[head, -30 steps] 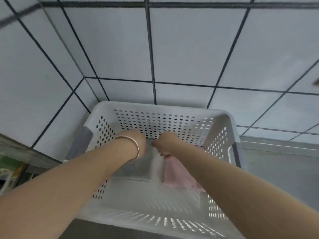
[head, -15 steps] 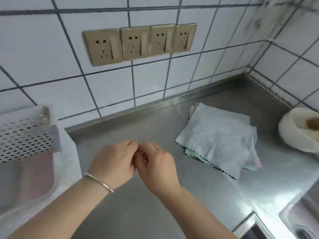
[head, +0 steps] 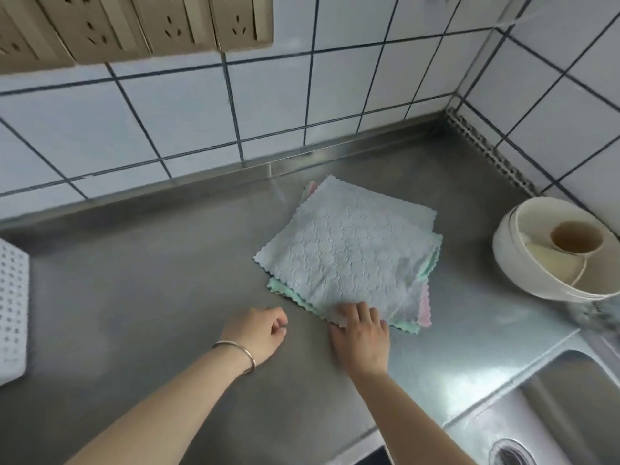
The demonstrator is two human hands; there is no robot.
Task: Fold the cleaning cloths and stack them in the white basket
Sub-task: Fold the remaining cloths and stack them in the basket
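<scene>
Several cleaning cloths (head: 349, 256) are piled flat on the steel surface (head: 151, 280), well apart from the white basket (head: 11, 307) at the far left edge.

Only the grey top cloth should be lifted, so its near edge is best pinched alone and peeled off the green and pink ones beneath. The right hand (head: 360, 333) is laid on that near edge, its fingers (head: 355, 312) nearly straight, gripping nothing; the left hand (head: 258, 333) hangs beside it, loosely curled and empty. White tiled walls, beige sockets (head: 141, 25), a cream holder (head: 557, 253) and a sink (head: 553, 417) are seen around.
</scene>
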